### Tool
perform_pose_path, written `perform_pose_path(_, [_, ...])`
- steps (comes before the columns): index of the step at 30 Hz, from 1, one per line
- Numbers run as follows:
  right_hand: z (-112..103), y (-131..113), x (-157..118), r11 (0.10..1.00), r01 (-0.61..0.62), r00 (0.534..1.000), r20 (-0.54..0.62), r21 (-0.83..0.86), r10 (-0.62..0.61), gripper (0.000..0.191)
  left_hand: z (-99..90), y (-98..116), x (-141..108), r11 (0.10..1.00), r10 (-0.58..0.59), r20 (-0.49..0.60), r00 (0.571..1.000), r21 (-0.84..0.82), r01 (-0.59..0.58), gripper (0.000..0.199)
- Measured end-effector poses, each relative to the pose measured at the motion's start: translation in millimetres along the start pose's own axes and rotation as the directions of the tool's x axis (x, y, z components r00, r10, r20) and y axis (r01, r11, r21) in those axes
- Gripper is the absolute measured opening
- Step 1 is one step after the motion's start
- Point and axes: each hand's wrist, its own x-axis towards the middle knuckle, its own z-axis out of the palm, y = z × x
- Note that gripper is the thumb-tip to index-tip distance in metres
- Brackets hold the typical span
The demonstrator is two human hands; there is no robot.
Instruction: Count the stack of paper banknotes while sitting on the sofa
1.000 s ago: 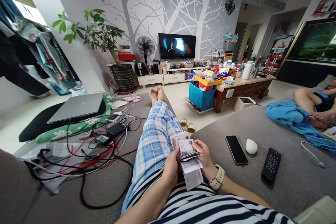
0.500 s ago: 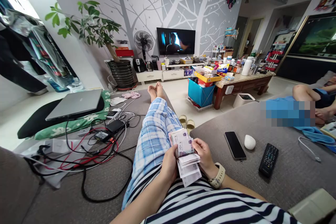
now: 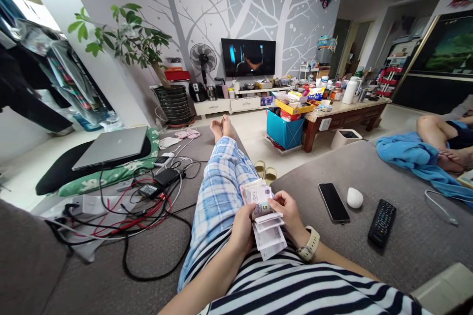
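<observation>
Right hand [image 3: 288,214]: thumb and fingers pinching the upper right edge of the banknotes [image 3: 261,202], nearer the loose edges. Left hand [image 3: 244,226]: gripping the left side, thumb on top. Wad in the lap, between both hands; long axis undetermined; lower notes fan toward the torso.

Banknotes [image 3: 269,236] matt paper; phone scrn [image 3: 333,202] smooth, v. glossy; sofa [image 3: 414,206] rough cloth; laptop lid [image 3: 113,147] smooth, approx. matt.

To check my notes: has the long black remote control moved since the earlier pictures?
No. The remote control keeps its place on the grey fabric sofa, beside the white rounded object; only the view shifted.
</observation>
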Motion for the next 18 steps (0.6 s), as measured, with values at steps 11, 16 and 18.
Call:
perform_pose_path(11, [-1.5,4.9,8.8,0.994,0.041,0.999,0.019,-0.103,-0.039,0.039,-2.1,-3.1,5.2,1.0,-0.004,-0.001,1.0,0.014,0.004,0.015])
perform_pose_path(16, [0.0,5.5,11.8,0.992,0.061,0.998,0.022,-0.107,-0.059,0.038,-9.9,-11.5,14.8,0.999,0.027,-0.022,0.999,0.044,-0.026,0.015])
perform_pose_path(18, [-0.5,6.4,11.6,0.993,0.062,0.998,0.035,-0.102,-0.058,0.037,-10.6,-14.2,16.8,0.998,0.062,-0.063,0.996,0.031,-0.06,0.013])
